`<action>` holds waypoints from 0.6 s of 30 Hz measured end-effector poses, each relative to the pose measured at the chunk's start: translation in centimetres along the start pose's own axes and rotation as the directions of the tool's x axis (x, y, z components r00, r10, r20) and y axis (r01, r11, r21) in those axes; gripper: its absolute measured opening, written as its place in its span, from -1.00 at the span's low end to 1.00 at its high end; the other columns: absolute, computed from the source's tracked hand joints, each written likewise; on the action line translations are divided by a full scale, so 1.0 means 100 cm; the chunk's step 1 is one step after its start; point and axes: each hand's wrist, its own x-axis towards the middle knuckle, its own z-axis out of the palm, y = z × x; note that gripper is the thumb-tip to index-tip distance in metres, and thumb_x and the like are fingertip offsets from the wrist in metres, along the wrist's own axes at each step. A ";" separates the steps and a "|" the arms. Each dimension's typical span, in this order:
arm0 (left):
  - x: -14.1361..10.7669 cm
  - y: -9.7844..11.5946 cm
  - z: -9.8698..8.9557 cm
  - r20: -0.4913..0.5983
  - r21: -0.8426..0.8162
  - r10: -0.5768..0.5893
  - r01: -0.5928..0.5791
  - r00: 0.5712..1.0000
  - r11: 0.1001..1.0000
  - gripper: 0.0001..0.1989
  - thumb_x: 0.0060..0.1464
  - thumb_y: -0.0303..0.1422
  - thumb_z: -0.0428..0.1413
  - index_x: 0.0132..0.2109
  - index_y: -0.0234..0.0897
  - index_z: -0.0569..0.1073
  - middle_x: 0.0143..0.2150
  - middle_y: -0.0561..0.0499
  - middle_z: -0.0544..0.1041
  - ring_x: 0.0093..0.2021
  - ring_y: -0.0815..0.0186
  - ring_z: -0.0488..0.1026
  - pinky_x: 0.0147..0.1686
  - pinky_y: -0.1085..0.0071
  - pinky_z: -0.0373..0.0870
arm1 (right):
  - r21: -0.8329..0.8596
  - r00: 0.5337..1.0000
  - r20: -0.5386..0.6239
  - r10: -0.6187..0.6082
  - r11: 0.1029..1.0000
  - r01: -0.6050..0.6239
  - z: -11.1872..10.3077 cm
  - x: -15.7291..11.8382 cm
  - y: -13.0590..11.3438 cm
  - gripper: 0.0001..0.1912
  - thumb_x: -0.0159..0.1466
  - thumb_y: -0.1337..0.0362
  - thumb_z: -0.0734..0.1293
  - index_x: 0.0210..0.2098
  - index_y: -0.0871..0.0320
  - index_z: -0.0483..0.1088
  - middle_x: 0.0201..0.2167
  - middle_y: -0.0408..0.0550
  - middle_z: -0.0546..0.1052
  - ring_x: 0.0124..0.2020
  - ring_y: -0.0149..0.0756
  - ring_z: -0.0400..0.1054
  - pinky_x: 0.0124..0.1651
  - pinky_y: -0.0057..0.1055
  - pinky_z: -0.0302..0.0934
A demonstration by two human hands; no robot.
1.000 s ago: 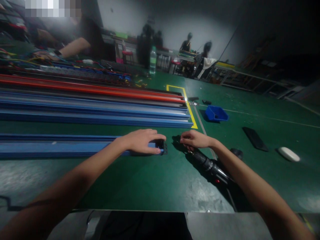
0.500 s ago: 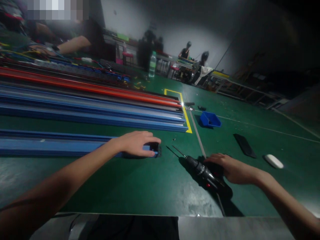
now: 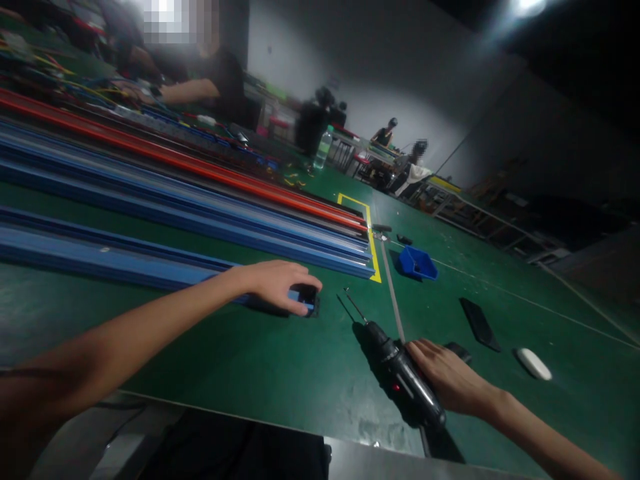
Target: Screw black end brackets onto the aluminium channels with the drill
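My left hand (image 3: 280, 285) grips the near blue metal profile (image 3: 150, 263) close to its right end, thumb and fingers on opposite sides. A black end piece (image 3: 314, 305) sits at that end, just past my fingertips. My right hand (image 3: 445, 373) is wrapped round the handle of a black cordless drill (image 3: 405, 370), which is held low over the green table. The drill's long thin bit (image 3: 357, 307) points away and to the left, its tip at a tiny screw-like piece (image 3: 346, 290). Most of the drill's grip is hidden by my right hand.
Behind lie more blue profiles (image 3: 250, 223) and red profiles (image 3: 240, 173). Right of them are a blue bin (image 3: 418, 264), a flat black object (image 3: 480, 324) and a white rounded object (image 3: 534, 364). A water bottle (image 3: 323, 148) stands farther back. Across the table, a person's arm (image 3: 190, 91) reaches over wires.
The view has tilted. My right hand has turned the drill, and its bit tip has come up to the tiny piece on the table. My left hand keeps its hold on the profile.
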 end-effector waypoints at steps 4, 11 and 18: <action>0.000 -0.003 0.001 0.008 -0.011 -0.001 0.001 1.000 1.000 -0.18 0.00 0.17 0.27 0.33 -0.06 0.42 0.03 -0.11 0.56 -0.04 0.07 0.51 -0.12 0.30 0.34 | -0.297 0.984 -0.166 -0.057 0.955 0.005 0.005 -0.007 -0.008 -0.77 0.43 0.46 0.19 0.01 0.22 0.39 -0.32 0.05 0.54 -0.39 -0.15 0.47 -0.29 -0.22 0.41; 0.002 0.001 -0.001 -0.002 -0.007 0.033 -0.033 0.999 0.999 -0.30 -0.01 -0.09 0.27 0.29 -0.11 0.45 0.02 -0.09 0.58 -0.05 0.10 0.51 -0.08 0.29 0.36 | -0.714 0.887 -0.298 -0.353 0.699 0.038 -0.004 -0.025 -0.015 -0.63 0.38 0.59 0.22 0.13 0.31 0.41 -0.35 0.06 0.62 -0.37 -0.12 0.54 -0.26 -0.21 0.51; -0.001 0.003 -0.009 0.029 -0.034 0.039 -0.038 0.999 0.999 -0.34 -0.02 -0.12 0.28 0.25 -0.11 0.45 0.04 -0.11 0.59 -0.03 0.08 0.53 -0.08 0.27 0.37 | -0.566 0.796 -0.500 -0.341 0.825 -0.002 -0.036 -0.022 -0.025 -0.49 0.41 0.44 0.28 0.32 0.09 0.37 -0.23 0.07 0.69 -0.27 -0.02 0.63 -0.15 -0.09 0.57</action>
